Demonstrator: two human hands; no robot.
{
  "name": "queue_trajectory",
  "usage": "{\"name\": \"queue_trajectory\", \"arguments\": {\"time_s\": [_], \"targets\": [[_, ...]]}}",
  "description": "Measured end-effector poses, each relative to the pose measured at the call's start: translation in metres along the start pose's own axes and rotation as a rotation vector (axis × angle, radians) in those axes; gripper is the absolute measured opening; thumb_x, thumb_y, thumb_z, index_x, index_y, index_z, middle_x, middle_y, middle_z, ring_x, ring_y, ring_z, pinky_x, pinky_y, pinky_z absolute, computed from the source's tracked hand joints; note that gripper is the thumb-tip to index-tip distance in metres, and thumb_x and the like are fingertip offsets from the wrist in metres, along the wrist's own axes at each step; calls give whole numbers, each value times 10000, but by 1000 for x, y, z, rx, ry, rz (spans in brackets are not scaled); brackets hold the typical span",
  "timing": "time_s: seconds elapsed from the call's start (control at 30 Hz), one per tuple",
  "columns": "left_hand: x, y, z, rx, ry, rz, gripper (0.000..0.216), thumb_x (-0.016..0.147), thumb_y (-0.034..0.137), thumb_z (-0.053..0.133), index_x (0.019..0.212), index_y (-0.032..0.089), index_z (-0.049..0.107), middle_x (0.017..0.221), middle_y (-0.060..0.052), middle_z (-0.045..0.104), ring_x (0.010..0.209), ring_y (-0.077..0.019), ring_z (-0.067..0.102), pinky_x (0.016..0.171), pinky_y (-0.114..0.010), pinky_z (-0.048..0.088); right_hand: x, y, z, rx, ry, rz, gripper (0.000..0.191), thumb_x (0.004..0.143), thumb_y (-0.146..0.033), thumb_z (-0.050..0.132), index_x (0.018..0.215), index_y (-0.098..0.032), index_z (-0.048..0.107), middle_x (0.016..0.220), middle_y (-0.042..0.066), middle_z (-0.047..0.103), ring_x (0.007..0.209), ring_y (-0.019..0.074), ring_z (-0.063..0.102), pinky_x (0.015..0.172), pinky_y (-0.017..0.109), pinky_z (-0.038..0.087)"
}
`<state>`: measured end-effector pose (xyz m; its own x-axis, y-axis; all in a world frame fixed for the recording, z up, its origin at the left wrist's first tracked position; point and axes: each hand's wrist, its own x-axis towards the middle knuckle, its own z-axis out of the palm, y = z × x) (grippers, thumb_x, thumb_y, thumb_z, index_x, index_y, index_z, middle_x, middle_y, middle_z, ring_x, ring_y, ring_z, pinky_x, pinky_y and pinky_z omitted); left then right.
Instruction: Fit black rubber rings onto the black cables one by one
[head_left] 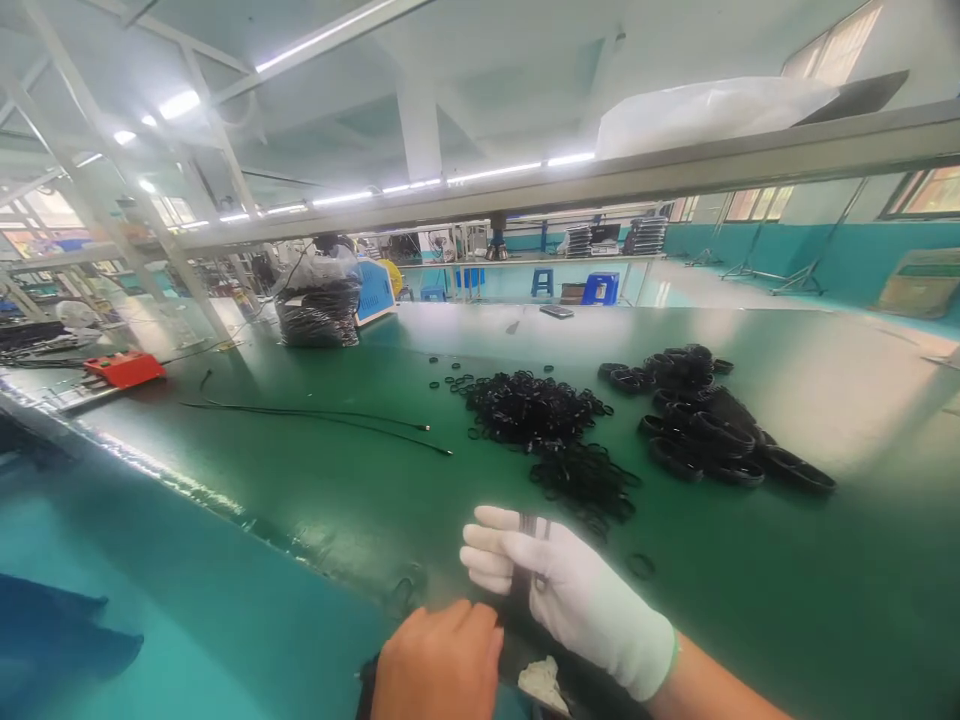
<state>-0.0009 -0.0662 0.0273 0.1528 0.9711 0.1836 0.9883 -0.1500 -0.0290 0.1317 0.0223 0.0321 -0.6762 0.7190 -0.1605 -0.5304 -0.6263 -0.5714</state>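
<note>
Bag of black goods on bench, dark bands in grasp of right fingers, hold of left fingers unclear.

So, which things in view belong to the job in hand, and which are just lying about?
Likely in the job:
dark strip across the gloved right hand
bare left hand close by
pile of small black rings
perhaps the larger black loops

Apparently just lying about:
thin black cables
red box
flat dark object
plastic-wrapped black bundle
</note>
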Motion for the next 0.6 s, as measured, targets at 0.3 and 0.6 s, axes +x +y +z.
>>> {"name": "queue_trajectory", "arguments": {"time_s": [0.3,0.6], "targets": [[43,-47,-49,-364,-168,319,191,734,350,716,714,202,597,712,61,646,660,-118,541,663,-252,340,-4,17,-2,30,-424,381,306,710,-228,697,930,-34,608,840,103,611,799,173,607,836,366,416],[61,-54,-47,-666,-238,314,80,742,227,712,689,198,660,871,18,623,874,-140,526,819,-251,340,-2,25,-14,38,-447,535,340,668,-222,707,930,-24,618,821,127,647,765,204,639,834,404,399]]}}
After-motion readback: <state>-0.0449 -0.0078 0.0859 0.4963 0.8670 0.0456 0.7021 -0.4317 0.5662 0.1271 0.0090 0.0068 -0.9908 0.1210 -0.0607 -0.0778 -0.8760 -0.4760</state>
